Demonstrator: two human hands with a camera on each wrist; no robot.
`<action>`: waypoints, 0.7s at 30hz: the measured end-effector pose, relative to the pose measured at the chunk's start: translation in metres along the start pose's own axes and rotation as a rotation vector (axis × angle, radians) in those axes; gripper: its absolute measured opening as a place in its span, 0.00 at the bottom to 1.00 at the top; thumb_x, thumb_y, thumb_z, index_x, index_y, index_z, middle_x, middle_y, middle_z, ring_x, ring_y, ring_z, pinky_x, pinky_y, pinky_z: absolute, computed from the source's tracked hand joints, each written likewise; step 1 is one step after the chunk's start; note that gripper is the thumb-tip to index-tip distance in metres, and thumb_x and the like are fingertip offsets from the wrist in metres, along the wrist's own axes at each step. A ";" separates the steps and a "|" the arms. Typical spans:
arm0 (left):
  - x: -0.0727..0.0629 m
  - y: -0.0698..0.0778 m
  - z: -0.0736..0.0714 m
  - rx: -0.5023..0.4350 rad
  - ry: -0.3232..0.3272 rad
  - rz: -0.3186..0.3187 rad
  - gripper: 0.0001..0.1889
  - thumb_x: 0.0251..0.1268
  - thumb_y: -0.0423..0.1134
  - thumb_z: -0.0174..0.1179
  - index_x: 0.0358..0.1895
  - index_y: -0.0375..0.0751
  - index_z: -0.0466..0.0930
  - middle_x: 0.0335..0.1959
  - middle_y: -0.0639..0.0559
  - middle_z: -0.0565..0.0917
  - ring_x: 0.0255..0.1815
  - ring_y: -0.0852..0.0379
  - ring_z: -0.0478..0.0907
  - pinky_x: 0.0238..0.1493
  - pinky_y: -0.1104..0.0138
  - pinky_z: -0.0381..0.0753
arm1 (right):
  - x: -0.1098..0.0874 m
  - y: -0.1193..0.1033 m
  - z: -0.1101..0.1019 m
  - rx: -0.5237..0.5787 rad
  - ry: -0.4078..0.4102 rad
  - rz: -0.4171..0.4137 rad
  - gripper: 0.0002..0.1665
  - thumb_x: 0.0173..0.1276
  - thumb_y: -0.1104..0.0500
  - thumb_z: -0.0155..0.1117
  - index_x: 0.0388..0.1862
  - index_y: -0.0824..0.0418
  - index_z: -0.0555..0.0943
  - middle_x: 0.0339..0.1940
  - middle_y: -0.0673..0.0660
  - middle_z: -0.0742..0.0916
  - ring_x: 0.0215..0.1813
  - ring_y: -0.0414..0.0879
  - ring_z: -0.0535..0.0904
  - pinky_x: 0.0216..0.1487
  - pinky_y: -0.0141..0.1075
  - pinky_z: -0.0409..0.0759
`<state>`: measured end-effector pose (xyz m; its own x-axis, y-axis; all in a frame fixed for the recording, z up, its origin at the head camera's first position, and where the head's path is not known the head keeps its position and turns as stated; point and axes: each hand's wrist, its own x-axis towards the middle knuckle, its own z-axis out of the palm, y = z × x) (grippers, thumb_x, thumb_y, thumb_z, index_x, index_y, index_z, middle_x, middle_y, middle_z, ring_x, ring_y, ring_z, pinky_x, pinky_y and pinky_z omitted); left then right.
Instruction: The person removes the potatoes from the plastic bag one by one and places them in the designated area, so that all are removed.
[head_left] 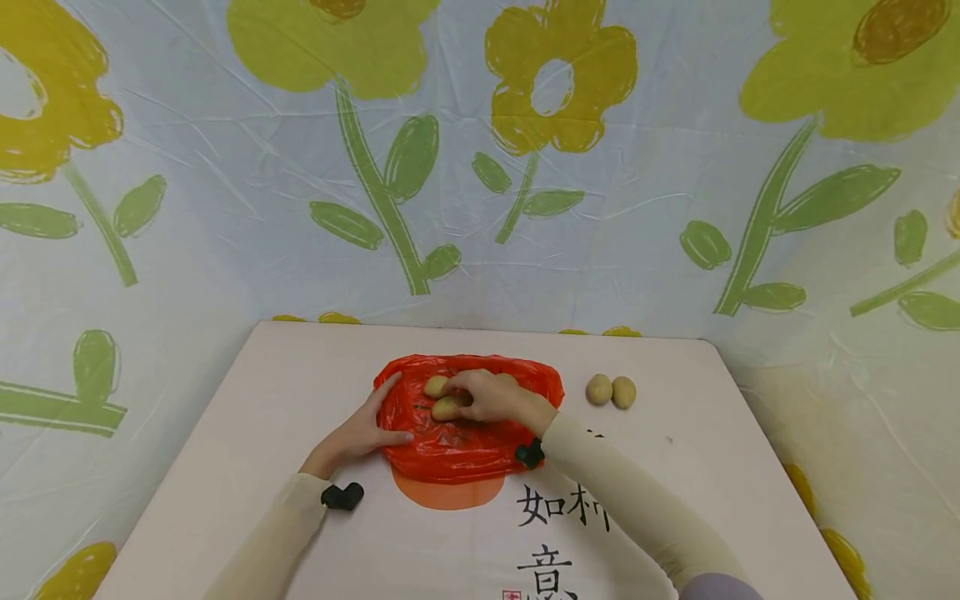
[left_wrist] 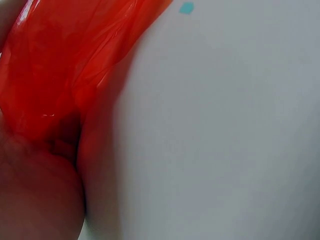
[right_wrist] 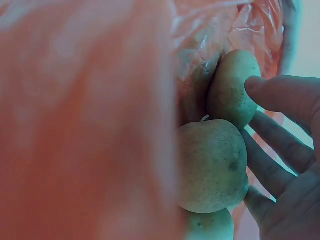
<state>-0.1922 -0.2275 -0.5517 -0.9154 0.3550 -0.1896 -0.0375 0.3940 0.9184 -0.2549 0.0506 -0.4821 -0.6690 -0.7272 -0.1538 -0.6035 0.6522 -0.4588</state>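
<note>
A red plastic bag [head_left: 450, 462] lies spread on the table with its mouth up and several potatoes inside. My right hand [head_left: 491, 396] reaches into it and grips a potato [right_wrist: 233, 87], the thumb [right_wrist: 280, 95] on one side and fingers behind. Beside that one, in the right wrist view, sits another potato [right_wrist: 213, 167], with part of a third below it. My left hand [head_left: 358, 431] rests at the bag's left edge, fingers and thumb spread apart against the plastic. In the left wrist view, red plastic [left_wrist: 55, 75] hides most of its fingers.
Two loose potatoes, one [head_left: 598, 389] beside the other [head_left: 624, 392], lie on the table right of the bag. The pale table [head_left: 247, 433] carries black written characters [head_left: 551, 507] and an orange disc [head_left: 450, 493] partly under the bag. Flower-printed cloth [head_left: 465, 267] hangs behind.
</note>
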 end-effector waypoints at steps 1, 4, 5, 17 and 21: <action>0.000 0.000 0.000 -0.001 0.001 0.000 0.59 0.58 0.48 0.75 0.85 0.61 0.38 0.85 0.43 0.42 0.83 0.33 0.45 0.75 0.39 0.66 | 0.001 0.000 0.001 -0.004 -0.002 -0.005 0.26 0.71 0.53 0.71 0.67 0.49 0.82 0.62 0.47 0.85 0.54 0.41 0.80 0.57 0.42 0.84; 0.000 0.000 0.000 0.000 0.002 -0.002 0.60 0.58 0.48 0.75 0.85 0.62 0.38 0.85 0.43 0.42 0.84 0.33 0.45 0.74 0.39 0.66 | 0.003 0.001 0.003 -0.006 -0.010 -0.029 0.26 0.71 0.56 0.71 0.67 0.52 0.81 0.62 0.49 0.86 0.57 0.42 0.80 0.60 0.40 0.83; 0.000 0.000 0.000 -0.002 0.004 -0.005 0.60 0.58 0.48 0.75 0.85 0.62 0.38 0.85 0.43 0.43 0.84 0.34 0.45 0.75 0.40 0.66 | 0.004 0.002 0.003 -0.009 -0.013 -0.040 0.25 0.71 0.57 0.71 0.67 0.54 0.81 0.61 0.50 0.86 0.57 0.42 0.80 0.61 0.39 0.83; -0.001 0.002 0.002 0.002 0.012 -0.016 0.59 0.58 0.49 0.75 0.85 0.63 0.39 0.85 0.44 0.43 0.84 0.35 0.45 0.76 0.39 0.64 | 0.009 0.000 0.011 -0.060 0.001 -0.093 0.23 0.71 0.55 0.71 0.64 0.54 0.83 0.53 0.49 0.87 0.50 0.41 0.79 0.57 0.33 0.83; -0.002 0.003 0.002 -0.001 0.010 -0.013 0.59 0.59 0.48 0.75 0.85 0.62 0.38 0.85 0.44 0.43 0.83 0.34 0.46 0.75 0.39 0.66 | 0.011 -0.005 0.013 -0.070 0.008 -0.126 0.23 0.71 0.55 0.72 0.64 0.53 0.83 0.54 0.48 0.87 0.50 0.41 0.79 0.59 0.33 0.82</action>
<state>-0.1899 -0.2254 -0.5495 -0.9187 0.3413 -0.1985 -0.0502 0.3976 0.9162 -0.2535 0.0365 -0.4928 -0.5890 -0.8029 -0.0917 -0.7116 0.5691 -0.4119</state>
